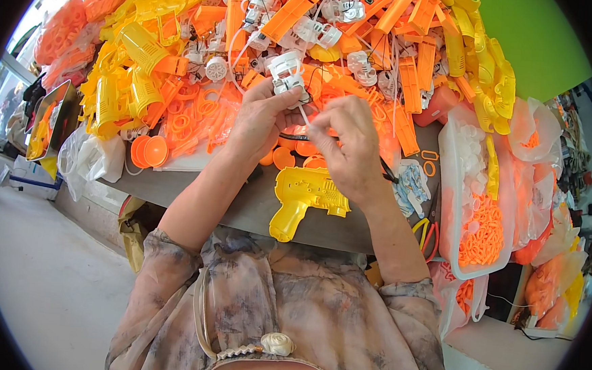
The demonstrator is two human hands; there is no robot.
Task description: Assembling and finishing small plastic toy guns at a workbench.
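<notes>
Your left hand held the white unit up between thumb and fingers, its grip narrow and closed on the casing, while your right hand pinched the pale tube that ran down from it, thumb and finger drawn close together. The unit was up in front of the heap, beyond the yellow shell, which lay with its ribbed inner side up on the table and apart from both hands. The likeliest trouble, I judged, lay in the tube: pulled too hard or at a slant, it could have slipped out of your pinch, kinked, or come away from the unit. Your left hold looked to rest on the fingertips, so a sudden tug could also have twisted the unit loose and dropped it among the orange parts, where a small piece would have been hard to find. The heap stood close behind your fingers, and a knock could have slid loose pieces onto your work. The shell sat near the table's front edge, so a sweep of your right forearm could have sent it off. As for brands, labels or writing, you had nothing legible on the unit, the shell or the heap; any small moulded marks were too fine to make out.
</notes>
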